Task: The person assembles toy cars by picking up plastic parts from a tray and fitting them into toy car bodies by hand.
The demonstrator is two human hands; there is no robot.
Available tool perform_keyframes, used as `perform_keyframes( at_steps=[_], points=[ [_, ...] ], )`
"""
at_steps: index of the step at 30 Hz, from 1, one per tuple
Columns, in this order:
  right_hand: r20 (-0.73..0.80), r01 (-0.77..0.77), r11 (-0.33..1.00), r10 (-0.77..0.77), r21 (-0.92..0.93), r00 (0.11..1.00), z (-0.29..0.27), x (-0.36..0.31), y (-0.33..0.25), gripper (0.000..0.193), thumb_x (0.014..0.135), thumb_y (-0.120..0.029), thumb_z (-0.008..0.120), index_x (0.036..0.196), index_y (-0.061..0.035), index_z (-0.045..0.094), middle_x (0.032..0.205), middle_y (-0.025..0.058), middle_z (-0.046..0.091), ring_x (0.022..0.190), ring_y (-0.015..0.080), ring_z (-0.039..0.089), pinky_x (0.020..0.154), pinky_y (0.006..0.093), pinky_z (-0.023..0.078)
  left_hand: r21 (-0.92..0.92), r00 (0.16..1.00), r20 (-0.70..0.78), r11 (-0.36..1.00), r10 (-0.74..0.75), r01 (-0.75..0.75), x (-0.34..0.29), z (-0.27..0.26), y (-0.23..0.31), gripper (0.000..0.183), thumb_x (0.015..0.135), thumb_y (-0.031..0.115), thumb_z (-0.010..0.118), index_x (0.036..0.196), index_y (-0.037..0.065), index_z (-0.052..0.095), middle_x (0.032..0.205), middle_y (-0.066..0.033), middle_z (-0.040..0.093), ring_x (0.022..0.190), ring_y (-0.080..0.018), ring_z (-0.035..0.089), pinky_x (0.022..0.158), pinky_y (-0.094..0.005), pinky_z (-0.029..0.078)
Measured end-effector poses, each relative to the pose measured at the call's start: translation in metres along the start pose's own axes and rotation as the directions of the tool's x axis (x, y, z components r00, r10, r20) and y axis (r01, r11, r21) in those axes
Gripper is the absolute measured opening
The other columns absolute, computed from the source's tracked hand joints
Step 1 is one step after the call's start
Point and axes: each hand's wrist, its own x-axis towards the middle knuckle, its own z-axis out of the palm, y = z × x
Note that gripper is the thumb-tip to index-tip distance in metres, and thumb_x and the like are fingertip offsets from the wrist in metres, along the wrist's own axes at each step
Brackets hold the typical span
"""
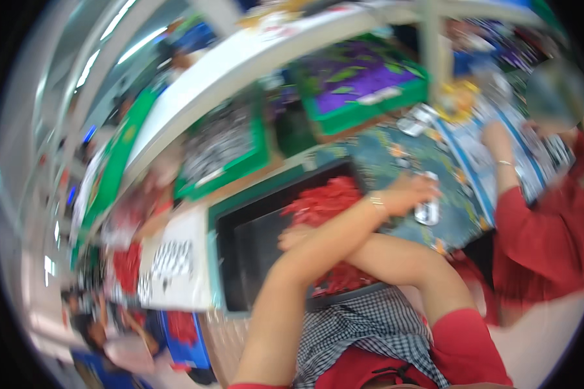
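Observation:
My forearms cross over a black tray (pixel 240 249). My left hand (pixel 409 194) reaches out to the right over a dark patterned table surface, beside a small white and silver flat piece (pixel 427 200). Motion blur smears its fingers, so whether they grip the piece does not show. Under the left forearm, my right hand (pixel 294 237) is inside the tray, next to a heap of red pieces (pixel 324 200). Its fingers are blurred and partly hidden. More red pieces lie at the tray's near right corner.
Behind the tray stand a green tray of purple and green pieces (pixel 363 74) and a green tray of grey pieces (pixel 220 146), below a white shelf (pixel 207 65). A co-worker's red sleeve (pixel 532 227) is close at right. White sheets with a checkered pattern (pixel 175 259) lie left.

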Motion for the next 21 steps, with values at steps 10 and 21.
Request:
perform_keyframes(
  at_steps=[10, 21],
  points=[
    [0.046, -0.008, 0.991, 0.014, -0.135, 0.999, -0.036, -0.002, -0.018, 0.011, 0.075, -0.014, 0.064, 0.081, -0.0078, 0.058, 0.087, 0.0099, 0.055, 0.088, 0.0304, 0.055, 0.073, 0.0416, 0.047, -0.168, 0.932, -0.312, 0.976, -0.185, 0.137, 0.007, -0.002, 0.032, 0.058, 0.073, 0.019, 0.072, 0.123, 0.010, 0.043, 0.106, -0.0132, 0.045, 0.108, -0.0322, 0.047, 0.098, -0.0567, 0.033],
    [-0.585, -0.268, 0.957, 0.152, -0.116, 0.796, -0.089, -0.005, -0.010, 0.013, 0.082, -0.009, 0.059, 0.094, -0.0051, 0.061, 0.087, 0.0120, 0.058, 0.078, 0.0307, 0.059, 0.069, 0.0373, 0.047, -0.701, 0.112, -0.586, 0.432, -0.803, -0.568, -0.241, -0.105, 0.091, 0.043, 0.097, 0.036, 0.040, 0.126, 0.005, 0.045, 0.113, -0.0090, 0.057, 0.101, -0.0174, 0.058, 0.093, -0.0328, 0.045]
  ],
)
